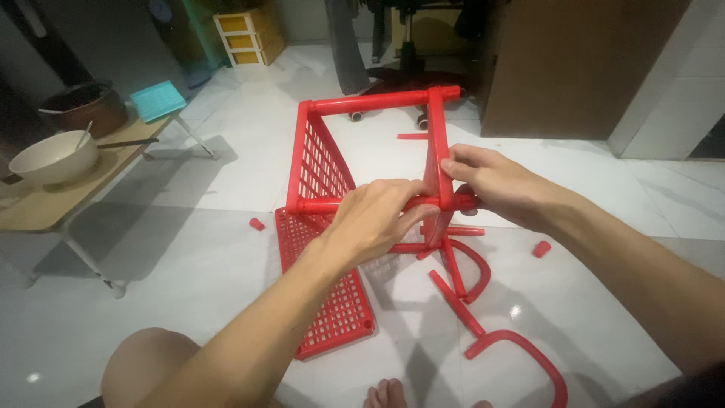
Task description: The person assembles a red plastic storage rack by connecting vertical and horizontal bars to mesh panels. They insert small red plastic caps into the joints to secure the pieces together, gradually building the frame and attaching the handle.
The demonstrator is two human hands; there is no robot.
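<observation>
Rack frame (332, 162) on floor, low table (45, 204) left, curved tubes (483, 295) right.

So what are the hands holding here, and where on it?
Both grip the red plastic rack. The left hand wraps its lower front tube; the right hand pinches the upright post at the corner joint beside it.

Everything under my grip is one bright red: the rack frame (377, 102) of plain tubes, its upright side panel (321, 162) pierced with a regular grid of small slots, and the flat panel (332, 302) on the floor with the same lattice. The loose curved tubes (521, 347) and little caps (541, 248) are red too. The floor (189, 227) is glossy white tile with faint grey veining. The bowl (53, 157) is cream, the worktop (45, 204) pale wood, the stool (157, 100) teal.
</observation>
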